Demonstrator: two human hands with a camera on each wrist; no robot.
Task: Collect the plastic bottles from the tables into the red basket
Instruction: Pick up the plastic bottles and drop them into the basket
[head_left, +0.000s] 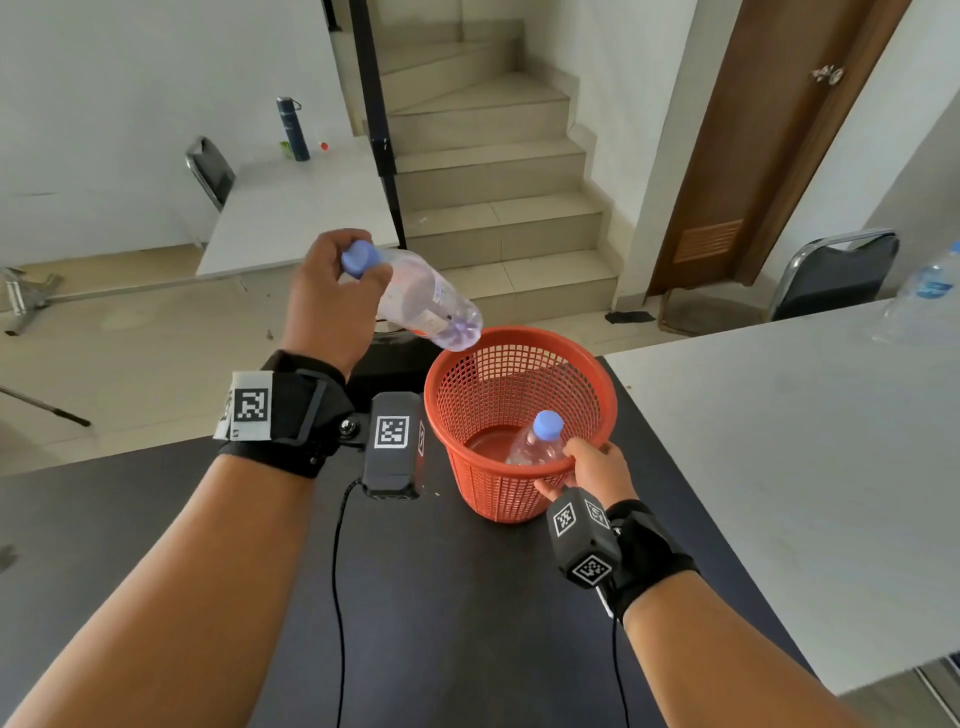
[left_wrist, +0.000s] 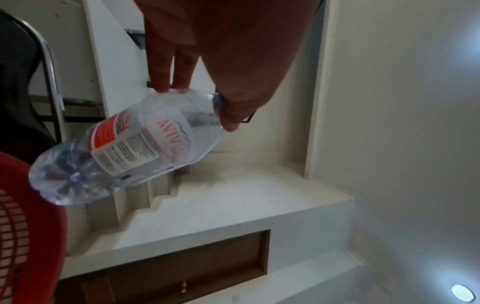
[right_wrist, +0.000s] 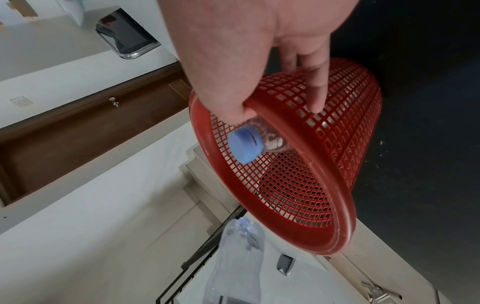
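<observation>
My left hand (head_left: 332, 296) pinched a clear plastic bottle (head_left: 426, 299) by its neck, just under the blue cap (head_left: 358, 258), slightly left of the frame's centre in the head view. The bottle hung tilted, base pointing down and right, just above the far left rim of the red basket (head_left: 519, 343). From the left wrist, my thumb and fingers (left_wrist: 161, 67) closed round the bottle's shoulder, its red and white label (left_wrist: 130, 142) facing the camera. The basket stood on a dark table (head_left: 467, 623) in the lower middle of the frame. My right hand (head_left: 592, 470) gripped the basket's near rim, thumb inside and fingers down the outer mesh, as the right wrist view showed. A second bottle (head_left: 537, 441) with a blue cap leaned inside the basket beside that thumb. At the right edge, another clear bottle (head_left: 922, 291) stood on a white table (head_left: 805, 467). A dark flask (head_left: 292, 127) stood on a second white table in the upper left.
</observation>
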